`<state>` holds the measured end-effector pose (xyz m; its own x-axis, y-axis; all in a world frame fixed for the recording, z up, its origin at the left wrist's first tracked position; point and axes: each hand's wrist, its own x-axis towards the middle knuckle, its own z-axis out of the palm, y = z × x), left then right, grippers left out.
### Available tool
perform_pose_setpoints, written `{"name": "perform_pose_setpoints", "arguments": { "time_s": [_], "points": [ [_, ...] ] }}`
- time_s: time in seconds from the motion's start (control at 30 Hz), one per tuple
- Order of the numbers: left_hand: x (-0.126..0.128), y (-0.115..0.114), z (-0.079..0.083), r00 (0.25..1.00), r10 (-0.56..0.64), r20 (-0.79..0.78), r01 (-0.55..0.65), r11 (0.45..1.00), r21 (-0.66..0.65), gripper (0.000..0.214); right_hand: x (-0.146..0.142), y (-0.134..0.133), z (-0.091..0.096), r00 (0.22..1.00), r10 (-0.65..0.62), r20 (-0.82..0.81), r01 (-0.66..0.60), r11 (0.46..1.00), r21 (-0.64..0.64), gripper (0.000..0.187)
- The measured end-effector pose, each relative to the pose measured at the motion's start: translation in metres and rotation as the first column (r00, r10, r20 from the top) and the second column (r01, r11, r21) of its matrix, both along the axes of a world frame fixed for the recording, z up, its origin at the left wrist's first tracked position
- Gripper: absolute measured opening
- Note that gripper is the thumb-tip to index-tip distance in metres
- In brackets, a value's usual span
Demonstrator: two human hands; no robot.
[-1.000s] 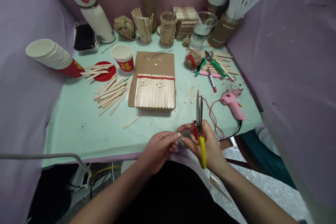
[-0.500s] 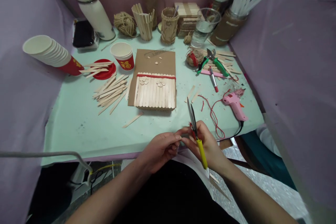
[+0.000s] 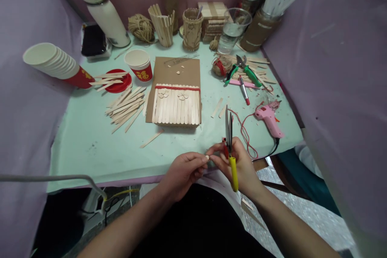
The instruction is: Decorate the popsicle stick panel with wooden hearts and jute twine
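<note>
Between the thumb and finger of my left hand (image 3: 188,169) is a small pale wooden piece (image 3: 207,157). My right hand (image 3: 238,165) is closed around scissors (image 3: 232,165) with yellow and red handles, their blades pointing up and slightly parted. Its thumb and fingertips come close to the wooden piece; whether they touch it I cannot tell. Beyond my hands lies a row of craft sticks (image 3: 177,109) joined side by side, with a red cord across the top and small petal-like pieces on it. Under it is brown cardboard (image 3: 190,66), with a few small chips on top.
A pink glue gun (image 3: 270,120) and red cord (image 3: 247,137) lie to the right, near green-handled pruners (image 3: 252,75) and a marker (image 3: 244,90). Loose sticks (image 3: 127,107), a red plate (image 3: 127,80) and paper cups (image 3: 138,66) occupy the left. A cup of water (image 3: 229,38) stands behind.
The scissors have turned more upright in my right hand, and their blades have shifted right. The small wooden piece at my left fingertips shows more clearly.
</note>
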<state>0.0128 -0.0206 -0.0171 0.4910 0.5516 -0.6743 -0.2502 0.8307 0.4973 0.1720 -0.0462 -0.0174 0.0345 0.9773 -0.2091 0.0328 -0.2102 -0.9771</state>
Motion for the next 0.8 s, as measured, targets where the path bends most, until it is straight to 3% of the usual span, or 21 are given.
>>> {"name": "perform_pose_setpoints", "arguments": {
  "time_s": [0.13,0.23,0.37,0.43,0.5,0.8],
  "points": [
    [0.0,0.001,0.002,0.995,0.05,-0.091,-0.044,0.997,0.064,0.027,0.006,-0.004,0.002,0.997,0.038,0.07,-0.036,0.999,-0.018,0.035],
    [0.001,0.005,0.005,0.967,0.191,-0.167,-0.169,0.976,0.138,0.026,0.012,-0.007,0.009,0.943,0.133,0.306,-0.117,0.991,-0.069,0.038],
    [0.003,0.008,0.008,0.928,0.333,-0.166,-0.299,0.933,0.201,0.023,0.011,-0.009,0.02,0.667,0.313,0.676,-0.196,0.949,-0.247,0.043],
    [0.004,0.007,0.008,0.917,0.367,-0.158,-0.329,0.918,0.223,0.021,0.008,-0.01,0.022,0.556,0.356,0.751,-0.206,0.934,-0.291,0.041],
    [0.005,0.005,0.007,0.908,0.389,-0.153,-0.347,0.906,0.243,0.02,0.003,-0.01,0.022,0.499,0.366,0.786,-0.218,0.93,-0.295,0.039],
    [0.005,-0.004,0.0,0.884,0.445,-0.145,-0.401,0.879,0.258,0.024,-0.004,-0.009,0.02,0.454,0.361,0.815,-0.234,0.931,-0.282,0.036]
  ]
}}
